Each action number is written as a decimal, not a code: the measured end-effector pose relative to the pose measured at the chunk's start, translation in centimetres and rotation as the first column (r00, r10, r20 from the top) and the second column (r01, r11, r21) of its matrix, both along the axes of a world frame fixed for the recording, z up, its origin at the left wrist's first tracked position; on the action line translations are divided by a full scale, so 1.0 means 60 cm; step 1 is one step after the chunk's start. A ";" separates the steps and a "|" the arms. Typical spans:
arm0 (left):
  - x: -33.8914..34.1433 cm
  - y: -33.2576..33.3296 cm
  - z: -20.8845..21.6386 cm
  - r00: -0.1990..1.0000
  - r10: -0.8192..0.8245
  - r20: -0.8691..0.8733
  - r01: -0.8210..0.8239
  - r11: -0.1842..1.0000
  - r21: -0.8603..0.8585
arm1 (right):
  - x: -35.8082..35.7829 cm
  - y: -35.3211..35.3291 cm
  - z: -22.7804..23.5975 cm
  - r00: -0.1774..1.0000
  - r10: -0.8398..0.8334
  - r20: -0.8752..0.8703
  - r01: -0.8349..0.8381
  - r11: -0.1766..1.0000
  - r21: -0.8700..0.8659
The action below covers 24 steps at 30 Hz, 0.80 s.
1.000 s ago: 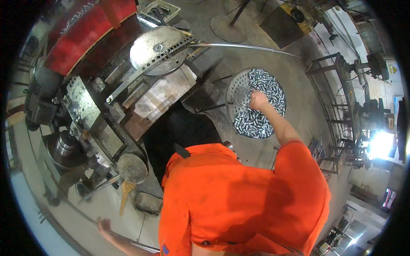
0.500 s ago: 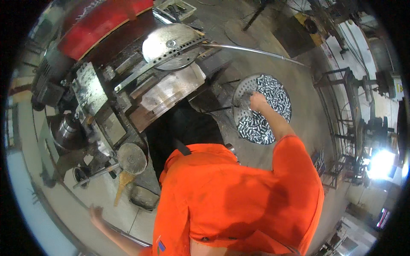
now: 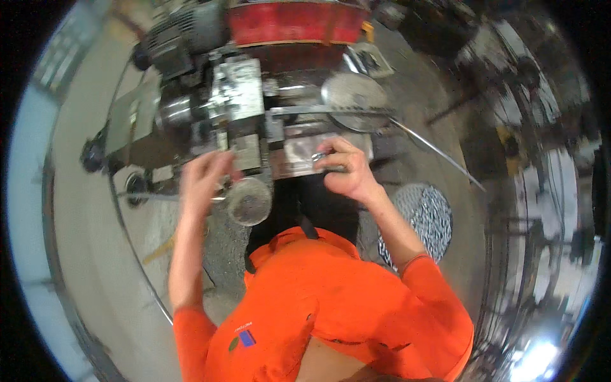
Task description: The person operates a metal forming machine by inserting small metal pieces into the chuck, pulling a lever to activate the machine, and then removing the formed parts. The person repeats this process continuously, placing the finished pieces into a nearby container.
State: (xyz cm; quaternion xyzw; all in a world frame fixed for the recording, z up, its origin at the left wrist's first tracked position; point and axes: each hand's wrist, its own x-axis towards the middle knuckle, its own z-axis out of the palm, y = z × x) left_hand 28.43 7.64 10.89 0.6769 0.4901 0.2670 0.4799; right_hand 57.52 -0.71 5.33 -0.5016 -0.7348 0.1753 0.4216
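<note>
My right hand (image 3: 347, 170) is closed in front of the bench, with a small shiny metal cylinder (image 3: 318, 156) showing at its fingertips. Whether more pieces lie in the palm is hidden. Blurred by motion, my left hand (image 3: 207, 175) hovers beside a round flat-topped disc (image 3: 249, 201), and its fingers cannot be made out clearly. Under my right forearm is a round perforated tray (image 3: 410, 191) heaped with small shiny metal cylinders (image 3: 433, 219). A flat metal plate (image 3: 299, 156) lies just behind my right hand.
A machine with a motor (image 3: 184, 35) and a metal block (image 3: 238, 89) stands ahead at left. Behind the plate are a perforated bar (image 3: 305, 110) and a large round disc (image 3: 356, 95). A long rod (image 3: 439, 155) sticks out to the right. A red tray (image 3: 296, 24) is at the back.
My right hand has left the tray of cylinders and come over to the bench with a cylinder. From low on the left, my left hand has risen toward the machine. The view has turned left.
</note>
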 end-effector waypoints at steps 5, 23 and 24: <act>0.083 -0.024 -0.044 0.709 -0.035 0.704 0.339 0.893 -0.297 | -0.122 0.055 0.083 0.982 0.177 -0.066 -0.163 0.970 0.179; -0.118 0.022 0.034 0.997 -0.027 0.066 0.025 0.999 0.030 | -0.245 0.218 0.148 0.738 0.549 0.392 -0.607 0.795 0.029; -0.154 0.017 0.035 1.000 0.012 0.005 -0.012 0.994 0.106 | -0.254 0.246 0.141 0.735 0.497 0.461 -0.588 0.806 0.068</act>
